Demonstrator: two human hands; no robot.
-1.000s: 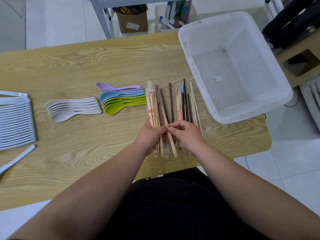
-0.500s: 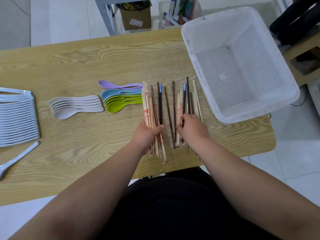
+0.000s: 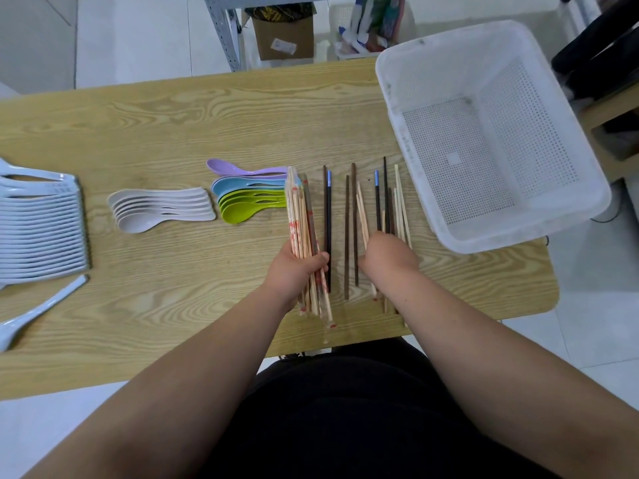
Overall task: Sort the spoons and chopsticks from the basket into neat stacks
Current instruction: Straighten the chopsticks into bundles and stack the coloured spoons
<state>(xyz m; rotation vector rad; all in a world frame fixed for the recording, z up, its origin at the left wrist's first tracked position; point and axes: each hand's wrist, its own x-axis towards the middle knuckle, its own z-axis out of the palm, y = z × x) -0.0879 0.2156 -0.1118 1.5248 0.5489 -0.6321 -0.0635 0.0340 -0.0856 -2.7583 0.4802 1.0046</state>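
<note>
Holding a bundle of pale chopsticks [image 3: 300, 216] in my left grip [image 3: 294, 271], curled round it; my right grip [image 3: 389, 252] covers the loose chopsticks [image 3: 354, 219] just right of it, pinching or spread I cannot tell.

Wood-grain desk [image 3: 173, 126]. Loose chopsticks [image 3: 346, 236], dark and pale, lie side by side between the left hand [image 3: 294, 271] and right hand [image 3: 389, 254], some under the right hand. Beyond and left of the left hand: coloured spoons [image 3: 249, 198] stacked, then cream spoons [image 3: 159, 209]. Further left: white spoon row [image 3: 41, 229], single spoon [image 3: 38, 309]. White basket [image 3: 394, 108] sits beyond the right hand.
</note>
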